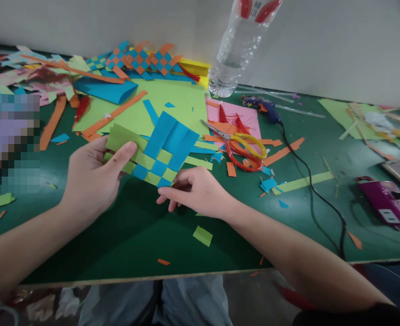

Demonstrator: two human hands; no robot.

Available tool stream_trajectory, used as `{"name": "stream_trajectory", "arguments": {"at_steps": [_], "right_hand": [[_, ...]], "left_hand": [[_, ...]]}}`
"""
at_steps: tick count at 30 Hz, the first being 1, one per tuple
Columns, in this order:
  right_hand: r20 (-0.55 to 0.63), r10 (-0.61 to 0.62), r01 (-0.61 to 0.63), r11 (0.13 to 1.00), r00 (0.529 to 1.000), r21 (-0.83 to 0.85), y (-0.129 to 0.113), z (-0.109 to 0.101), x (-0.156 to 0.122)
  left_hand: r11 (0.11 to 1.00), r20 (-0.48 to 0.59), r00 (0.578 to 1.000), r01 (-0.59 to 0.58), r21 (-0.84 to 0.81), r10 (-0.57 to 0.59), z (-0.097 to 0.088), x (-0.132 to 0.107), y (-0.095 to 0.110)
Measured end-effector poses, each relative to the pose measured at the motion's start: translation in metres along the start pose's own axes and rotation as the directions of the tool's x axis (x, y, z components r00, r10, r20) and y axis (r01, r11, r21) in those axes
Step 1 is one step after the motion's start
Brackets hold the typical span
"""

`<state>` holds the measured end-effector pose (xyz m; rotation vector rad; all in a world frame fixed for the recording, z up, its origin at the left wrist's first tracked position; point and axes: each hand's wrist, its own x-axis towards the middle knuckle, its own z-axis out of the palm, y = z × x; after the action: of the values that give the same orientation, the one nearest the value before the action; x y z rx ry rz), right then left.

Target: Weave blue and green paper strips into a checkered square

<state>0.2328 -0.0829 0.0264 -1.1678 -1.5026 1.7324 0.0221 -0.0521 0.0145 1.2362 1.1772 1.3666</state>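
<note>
A woven mat of blue and light green paper strips (159, 151) is held just above the dark green table (135, 240). My left hand (94, 179) grips its left side, thumb pressed on the green strips. My right hand (195, 192) pinches the mat's lower corner from below, fingers curled. Loose ends of blue strips fan out toward the upper right and green ends stick out to the left.
Scissors with yellow and orange handles (242, 147) lie on pink paper (238, 115) right of the mat. A clear plastic bottle (237, 50) stands behind. A glue gun (266, 108) with a black cord, a purple power strip (388, 203), sheets and scraps of coloured paper lie around.
</note>
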Motion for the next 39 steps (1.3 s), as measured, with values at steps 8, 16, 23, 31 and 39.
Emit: {"name": "stream_trajectory", "arguments": {"at_steps": [8, 16, 23, 31, 39], "right_hand": [[-0.03, -0.048, 0.047, 0.998, 0.998, -0.042, 0.0, -0.005, 0.002], [-0.091, -0.111, 0.089, 0.972, 0.99, -0.219, -0.004, -0.015, 0.002], [-0.115, -0.228, 0.153, 0.878, 0.967, -0.454, -0.002, -0.024, 0.004], [-0.107, -0.236, 0.153, 0.853, 0.966, -0.499, -0.003, -0.026, 0.005], [-0.157, -0.213, 0.127, 0.893, 0.964, -0.431, 0.002, -0.028, 0.007]], "left_hand": [[0.985, 0.115, 0.993, 0.046, -0.167, -0.027, 0.003, 0.005, 0.006], [1.0, 0.206, 0.979, 0.004, -0.015, -0.001, -0.004, 0.008, 0.008], [0.976, 0.286, 0.957, -0.109, 0.19, 0.051, -0.008, 0.012, 0.01], [0.892, 0.252, 0.947, -0.282, 0.354, 0.199, -0.014, 0.008, 0.006], [0.926, 0.23, 0.961, -0.223, 0.305, 0.156, -0.011, 0.008, 0.011]]}}
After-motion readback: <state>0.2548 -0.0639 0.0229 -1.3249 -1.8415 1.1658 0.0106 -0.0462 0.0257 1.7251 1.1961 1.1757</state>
